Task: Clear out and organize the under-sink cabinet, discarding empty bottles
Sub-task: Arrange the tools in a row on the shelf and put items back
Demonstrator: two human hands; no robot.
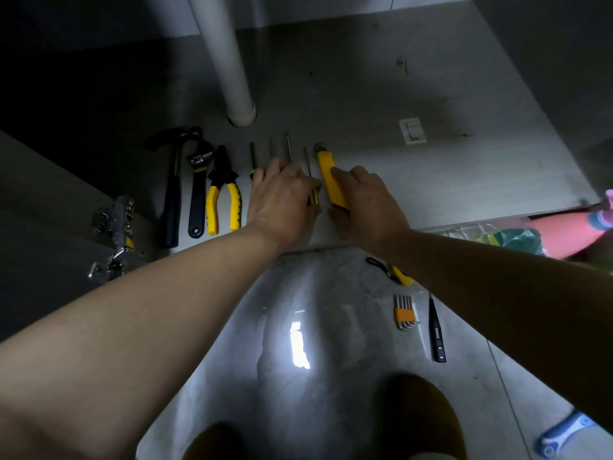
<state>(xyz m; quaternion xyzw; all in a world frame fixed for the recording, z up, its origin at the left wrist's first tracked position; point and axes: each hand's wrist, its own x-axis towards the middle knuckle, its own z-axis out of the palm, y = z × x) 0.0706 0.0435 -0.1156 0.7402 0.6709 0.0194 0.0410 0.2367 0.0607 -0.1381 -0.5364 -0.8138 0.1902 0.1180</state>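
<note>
Cabinet floor (398,78): tools lie in row along near edge, white drain pipe (232,61) beyond. Your right hand (368,200) grips yellow utility knife (326,174) at row's right end. Your left hand (282,197) rests on screwdrivers (313,199) just left of knife, fingers relaxed. Pliers (223,190), wrench (198,187), hammer (174,194) lie further left. Hex keys (404,313) lie on near tile floor (331,287).

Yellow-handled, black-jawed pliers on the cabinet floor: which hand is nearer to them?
Left. The left hand lies over the screwdriver handles, just right of the yellow-handled pliers; the right hand is farther right, on the yellow utility knife.
</note>
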